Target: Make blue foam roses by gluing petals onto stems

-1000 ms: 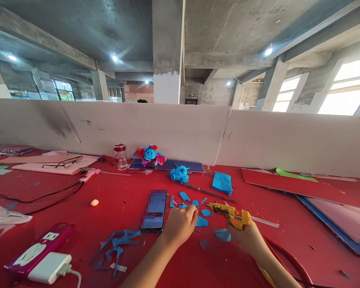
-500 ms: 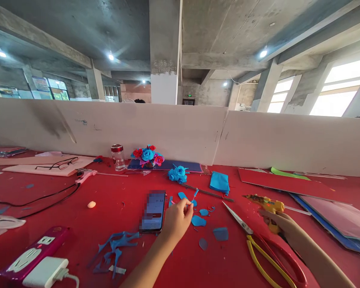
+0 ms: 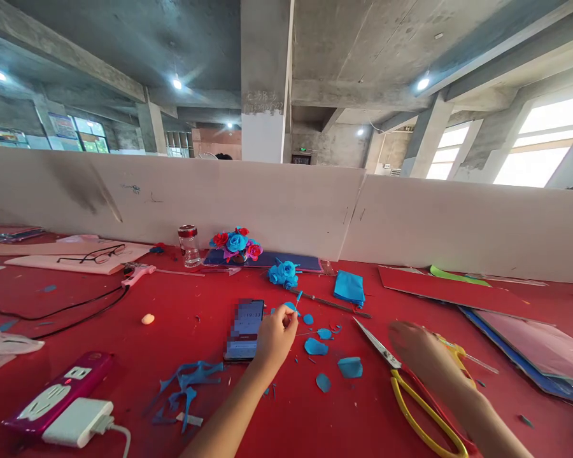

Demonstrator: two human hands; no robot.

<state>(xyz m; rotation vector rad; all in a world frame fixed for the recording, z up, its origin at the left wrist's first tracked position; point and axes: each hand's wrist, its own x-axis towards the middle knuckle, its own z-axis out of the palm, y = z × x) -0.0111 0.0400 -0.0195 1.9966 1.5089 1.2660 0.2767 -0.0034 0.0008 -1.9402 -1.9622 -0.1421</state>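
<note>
My left hand pinches a thin stem with a small blue tip, held upright just right of the phone. Blurred by motion, my right hand hovers over the right side of the table, and its fingers cannot be made out. Behind its wrist lies the yellow glue gun, partly hidden. Large scissors with yellow and red handles lie open beside that hand. Blue petal pieces are scattered between my hands.
Blue paper flowers, folded blue paper and a mixed bouquet stand or lie farther back near a glass jar. At left are a pink glue gun, a power strip and blue scraps.
My right hand has let go of the yellow glue gun and moved left, toward the scissors. My left hand has shifted slightly left with the stem.
</note>
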